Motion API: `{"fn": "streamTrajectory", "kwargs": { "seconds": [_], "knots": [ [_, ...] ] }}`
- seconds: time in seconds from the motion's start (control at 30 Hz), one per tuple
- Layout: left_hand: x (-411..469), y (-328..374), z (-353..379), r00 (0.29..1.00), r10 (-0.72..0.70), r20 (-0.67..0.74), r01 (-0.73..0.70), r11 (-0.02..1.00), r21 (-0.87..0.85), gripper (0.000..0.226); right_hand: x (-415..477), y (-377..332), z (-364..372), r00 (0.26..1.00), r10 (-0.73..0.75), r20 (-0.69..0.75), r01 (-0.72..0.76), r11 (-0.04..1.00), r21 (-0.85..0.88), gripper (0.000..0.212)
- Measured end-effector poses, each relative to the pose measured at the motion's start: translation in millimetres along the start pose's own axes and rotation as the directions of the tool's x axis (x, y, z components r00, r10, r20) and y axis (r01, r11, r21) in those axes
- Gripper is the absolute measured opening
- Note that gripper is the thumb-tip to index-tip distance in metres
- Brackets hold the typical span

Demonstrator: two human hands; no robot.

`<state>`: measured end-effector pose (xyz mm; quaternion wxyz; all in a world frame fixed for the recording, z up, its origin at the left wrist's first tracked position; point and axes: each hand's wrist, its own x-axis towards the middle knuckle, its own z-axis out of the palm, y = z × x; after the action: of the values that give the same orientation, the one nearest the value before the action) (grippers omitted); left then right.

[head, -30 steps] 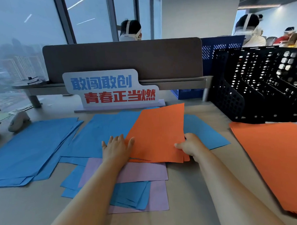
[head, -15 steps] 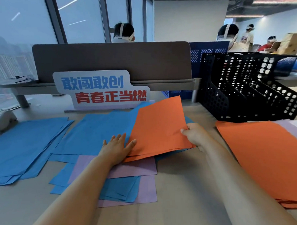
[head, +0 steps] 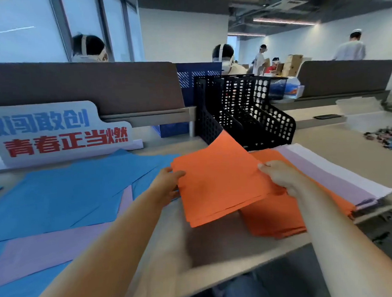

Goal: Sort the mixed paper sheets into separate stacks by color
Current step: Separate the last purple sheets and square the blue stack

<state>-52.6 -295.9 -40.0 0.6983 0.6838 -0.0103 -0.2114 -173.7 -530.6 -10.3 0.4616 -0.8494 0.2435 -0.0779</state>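
Blue sheets [head: 65,193] are lying spread across the desk's left, below a sign [head: 56,133] showing "青春正当燃" in red. Orange sheets [head: 218,181] are hanging partly over the orange stack [head: 275,219], with the left hand [head: 167,185] and right hand [head: 280,176] pinching opposite edges.

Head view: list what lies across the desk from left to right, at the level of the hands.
blue sheets → left hand → held orange sheets → right hand → lilac paper stack
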Motion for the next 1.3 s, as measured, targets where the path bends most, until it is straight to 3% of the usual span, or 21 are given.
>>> {"fn": "streamTrajectory", "kwargs": {
  "seconds": [0.1,0.17,0.37,0.5,0.6,0.67,0.73,0.8,0.93,1.13,1.3],
  "knots": [
    [-5.3,-7.4,31.9,0.970,-0.029,0.242,-0.016,0.984,0.179,0.033,-5.8,25.7,-23.2,0.997,0.045,-0.065,-0.048,0.998,-0.044,0.038],
    [-7.3,-12.0,51.2,0.958,-0.004,0.288,-0.101,0.933,0.347,0.032,-9.0,41.1,-33.4,0.990,0.041,-0.136,-0.057,0.991,-0.118,0.036],
    [-7.5,-12.3,102.5,0.959,0.115,0.258,-0.233,0.839,0.492,0.039,-14.9,68.6,-58.6,0.940,0.014,-0.340,-0.102,0.964,-0.244,0.028],
    [-13.5,-16.5,128.9,0.945,0.075,0.318,-0.265,0.743,0.615,0.047,-17.9,82.5,-71.8,0.934,0.088,-0.346,-0.168,0.964,-0.208,0.037],
    [-10.2,-17.7,138.9,0.952,0.169,0.256,-0.300,0.686,0.663,0.056,-16.4,90.7,-77.1,0.925,0.112,-0.362,-0.196,0.959,-0.204,0.039],
    [-6.9,-17.8,143.2,0.962,0.178,0.208,-0.273,0.683,0.678,0.057,-15.3,95.9,-77.6,0.911,0.115,-0.397,-0.212,0.954,-0.212,0.039],
    [-6.5,-18.9,147.5,0.975,0.143,0.171,-0.222,0.672,0.706,0.044,-13.8,100.0,-76.1,0.898,0.094,-0.431,-0.211,0.949,-0.233,0.038],
    [-5.9,-21.6,149.1,0.985,0.111,0.129,-0.170,0.575,0.801,0.034,-12.3,101.7,-73.8,0.888,0.071,-0.455,-0.208,0.943,-0.260,0.036],
    [-5.1,-25.0,149.0,0.990,0.086,0.116,-0.142,0.450,0.882,0.042,-10.4,99.6,-67.0,0.878,0.039,-0.477,-0.222,0.917,-0.333,0.038],
    [-10.6,-20.1,138.1,0.983,0.066,0.173,-0.183,0.486,0.854,0.054,-18.4,82.8,-57.0,0.845,-0.109,-0.523,-0.252,0.782,-0.570,0.033],
    [-22.9,-9.9,94.4,0.967,0.107,0.231,-0.249,0.587,0.770,0.057,-17.9,45.2,-14.4,0.873,-0.174,-0.455,-0.107,0.843,-0.528,0.028]
  ]
}}
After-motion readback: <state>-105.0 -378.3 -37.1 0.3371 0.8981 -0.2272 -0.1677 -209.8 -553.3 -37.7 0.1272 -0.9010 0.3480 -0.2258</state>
